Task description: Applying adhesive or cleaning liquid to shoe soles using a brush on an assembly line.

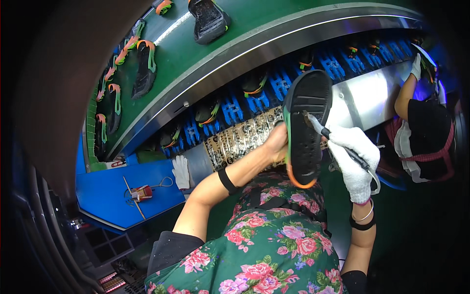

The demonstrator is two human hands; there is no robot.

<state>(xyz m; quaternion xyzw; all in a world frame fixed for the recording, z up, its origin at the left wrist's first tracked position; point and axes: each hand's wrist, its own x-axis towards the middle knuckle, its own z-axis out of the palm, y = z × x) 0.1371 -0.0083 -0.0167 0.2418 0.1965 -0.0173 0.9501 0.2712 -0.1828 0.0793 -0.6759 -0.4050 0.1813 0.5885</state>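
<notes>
In front of my body is a black shoe sole (307, 132) with a green and orange rim. It stands nearly upright, its grooved, perforated face turned toward me. My left hand (278, 143), bare, grips it by the left edge; the fingers behind it are hidden. My right hand (353, 159) wears a white knitted glove and is closed round a black-handled brush (356, 158). The brush tip meets the sole's face just below the grooves. From the handle's rear end a thin pale tube (375, 183) loops down by the wrist.
Beyond my hands runs a conveyor with blue holders (232, 110), some carrying soles. More soles (145, 68) lie on the green belt (169, 78). At left, a blue table (105, 188) holds a small red container (142, 193); a white glove (180, 171) lies beside it. A co-worker's arm (406, 95) shows right.
</notes>
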